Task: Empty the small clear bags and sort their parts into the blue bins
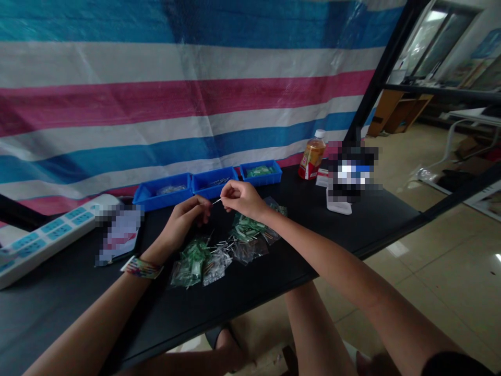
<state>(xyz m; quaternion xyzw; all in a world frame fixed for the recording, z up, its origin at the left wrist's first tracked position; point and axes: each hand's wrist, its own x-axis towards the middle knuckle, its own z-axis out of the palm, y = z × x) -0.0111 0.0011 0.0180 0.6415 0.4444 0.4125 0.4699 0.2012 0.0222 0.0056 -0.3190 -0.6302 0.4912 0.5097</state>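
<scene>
My left hand [190,213] and my right hand [243,199] meet over the black table, fingers pinched. Between their fingertips runs a thin silvery metal pin [216,200]; each hand grips one end, and whether another small part is on it is too small to tell. Below the hands lies a pile of small clear plastic bags [217,265], green pieces [249,228] and loose metal pins [224,245]. Just behind stand three blue bins: the left bin [145,200] holds clear bits, the middle bin [201,188] thin metal pieces, the right bin [261,181] green pieces.
A white power strip [58,230] and a blurred-out phone-like object [120,235] lie at left. On the right are a drink bottle [312,155], a small white tray [338,208] and a pixelated item. A striped sheet [188,104] hangs behind the table [156,324].
</scene>
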